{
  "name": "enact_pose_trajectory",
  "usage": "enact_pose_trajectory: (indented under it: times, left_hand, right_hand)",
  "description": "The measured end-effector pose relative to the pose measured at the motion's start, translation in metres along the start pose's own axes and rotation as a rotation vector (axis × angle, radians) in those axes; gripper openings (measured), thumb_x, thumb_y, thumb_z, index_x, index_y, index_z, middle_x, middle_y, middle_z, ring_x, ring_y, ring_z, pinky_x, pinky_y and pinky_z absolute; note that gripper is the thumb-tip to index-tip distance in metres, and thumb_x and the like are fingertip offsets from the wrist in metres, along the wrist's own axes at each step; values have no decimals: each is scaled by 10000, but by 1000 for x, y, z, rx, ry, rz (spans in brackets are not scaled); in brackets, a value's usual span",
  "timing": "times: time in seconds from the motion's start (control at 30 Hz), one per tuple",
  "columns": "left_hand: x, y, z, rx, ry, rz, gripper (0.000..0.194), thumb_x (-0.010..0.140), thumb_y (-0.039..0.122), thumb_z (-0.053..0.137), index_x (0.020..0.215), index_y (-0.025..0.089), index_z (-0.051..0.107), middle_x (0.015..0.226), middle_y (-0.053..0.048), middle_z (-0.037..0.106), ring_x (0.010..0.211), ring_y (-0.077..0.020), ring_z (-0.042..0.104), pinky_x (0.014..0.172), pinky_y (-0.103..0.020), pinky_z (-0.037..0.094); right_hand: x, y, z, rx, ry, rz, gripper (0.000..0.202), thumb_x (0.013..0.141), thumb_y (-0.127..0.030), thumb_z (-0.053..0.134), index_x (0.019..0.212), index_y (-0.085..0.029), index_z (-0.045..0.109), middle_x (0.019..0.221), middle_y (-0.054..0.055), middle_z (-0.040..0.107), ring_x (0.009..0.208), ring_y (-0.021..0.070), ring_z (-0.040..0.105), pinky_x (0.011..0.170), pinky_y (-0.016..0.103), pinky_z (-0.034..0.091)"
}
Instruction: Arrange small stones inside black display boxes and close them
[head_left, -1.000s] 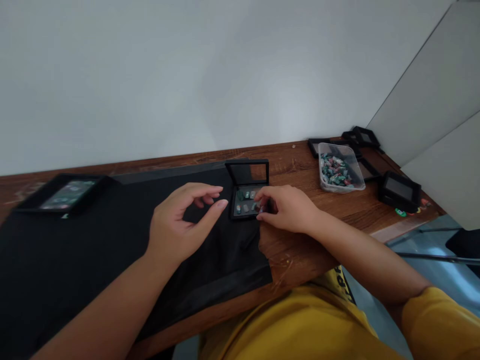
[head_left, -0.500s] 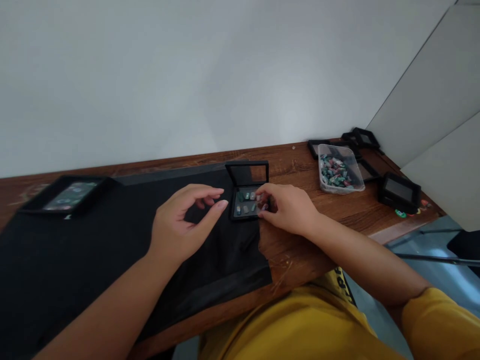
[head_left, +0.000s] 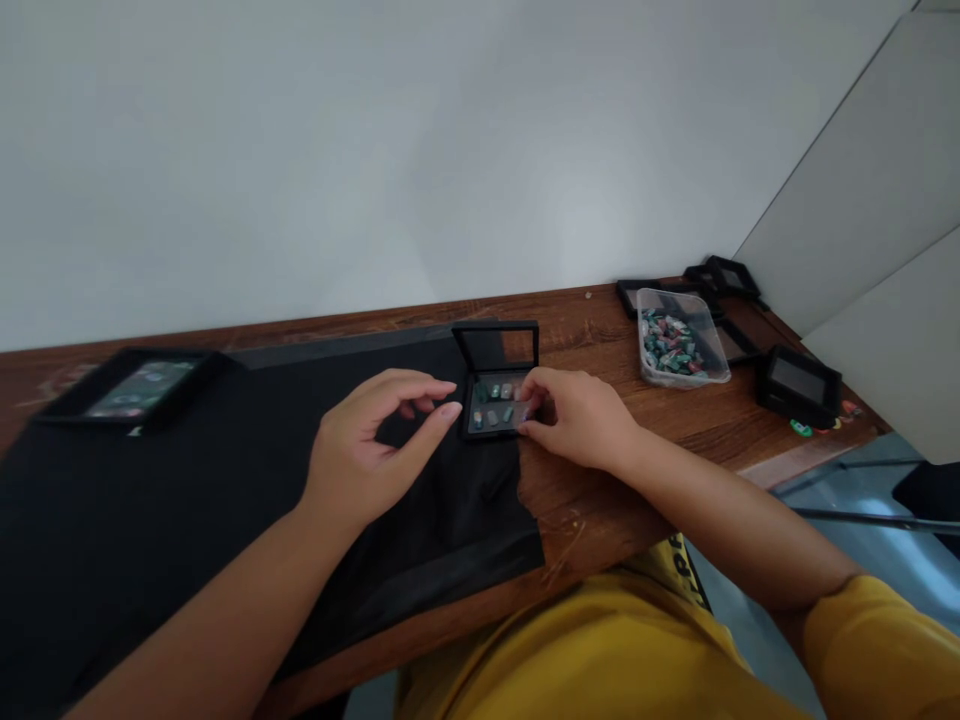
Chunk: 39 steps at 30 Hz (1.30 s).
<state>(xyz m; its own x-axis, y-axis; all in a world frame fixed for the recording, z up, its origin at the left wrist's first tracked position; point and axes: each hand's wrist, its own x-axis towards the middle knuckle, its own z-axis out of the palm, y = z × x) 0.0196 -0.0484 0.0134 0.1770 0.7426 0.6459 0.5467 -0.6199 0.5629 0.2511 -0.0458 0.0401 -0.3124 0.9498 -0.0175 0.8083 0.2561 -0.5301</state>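
Observation:
A small black case (head_left: 489, 434) lies with its lid raised at the right part of the black mat. Several small green, clear and pinkish stones (head_left: 493, 417) sit in two rows inside it. My right hand (head_left: 574, 415) is at the case's right side, thumb and forefinger close together over the right end of the rows. A small stone seems to be at its fingertips, partly hidden. Just left of the case, my left hand (head_left: 375, 440) hovers with thumb and fingers apart, holding nothing.
A clear plastic tub (head_left: 712, 335) of coloured stones stands at the right. Around it lie black cases (head_left: 799, 384). A larger black frame (head_left: 187, 395) rests at the far left on the black mat (head_left: 150, 530). A wall (head_left: 375, 160) rises behind.
My left hand has moved slightly right, closer to the case. My right fingertips have lowered a little and closed in at the right end of the rows.

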Motion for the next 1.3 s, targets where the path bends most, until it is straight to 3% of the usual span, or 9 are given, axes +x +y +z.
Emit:
enact_pose_trajectory:
  times: [0.4, 0.6, 0.93, 1.3]
  left_hand:
    - [0, -2, 1, -2, -32, -14, 75, 908, 284, 678, 959, 283, 732, 869, -8, 732, 700, -169, 655, 632, -304, 564]
    - [-1, -4, 1, -5, -65, -19, 87, 912, 292, 671, 964, 271, 737, 879, -16, 736, 702, -168, 654, 637, -297, 559]
    - [-8, -27, 10, 94, -251, -112, 199, 891, 409, 693, 1022, 290, 783, 915, -27, 766, 724, -185, 682, 592, -274, 536]
    - [-5, -20, 8, 123, -435, -313, 425, 878, 618, 620, 1021, 263, 803, 1032, -67, 773, 868, -250, 698, 731, -358, 548]
  right_hand:
    - [3, 4, 3, 26, 9, -49, 231, 848, -180, 715, 1068, -247, 691, 1023, -4, 785, 777, 168, 648, 683, 292, 379]
    - [2, 2, 3, 24, 55, -62, 226, 878, -116, 635, 1062, -235, 689, 1073, 18, 765, 884, 188, 663, 715, 296, 391]
    - [3, -1, 4, 21, 10, -30, 162, 881, -164, 681, 1025, -232, 707, 1061, 30, 778, 997, 227, 695, 778, 316, 445]
    - [2, 1, 9, -3, 7, -76, 265, 869, -242, 759, 1123, -222, 687, 1097, 47, 768, 1009, 232, 696, 794, 318, 455]
